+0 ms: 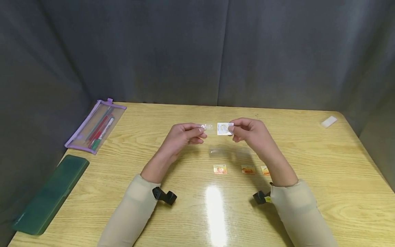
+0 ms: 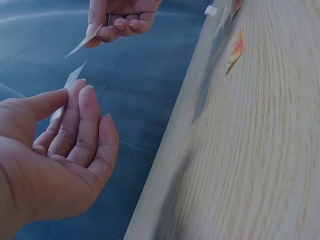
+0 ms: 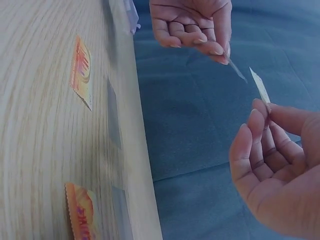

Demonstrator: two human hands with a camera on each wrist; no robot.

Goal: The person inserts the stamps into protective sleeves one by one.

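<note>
Above the table, my left hand [image 1: 186,133] pinches a small clear plastic sleeve [image 1: 207,127] between thumb and forefinger. Facing it, my right hand [image 1: 251,132] holds a small white stamp [image 1: 223,128] with a pale printed picture by its right edge. A narrow gap parts the stamp from the sleeve; the left wrist view also has the sleeve [image 2: 73,80] and stamp [image 2: 82,42] apart. Below the hands lie orange-and-yellow stamps with toothed edges, one on the left [image 1: 220,169], one in the middle [image 1: 248,169] and one partly hidden by my right wrist [image 1: 265,170].
Clear plastic pieces [image 1: 217,150] lie flat behind the stamps. At the left are a purple-edged mesh pouch [image 1: 81,137] with pens and a long green case [image 1: 50,195]. A white block [image 1: 328,121] sits at the far right corner. Dark curtains [image 1: 154,51] hang behind the table.
</note>
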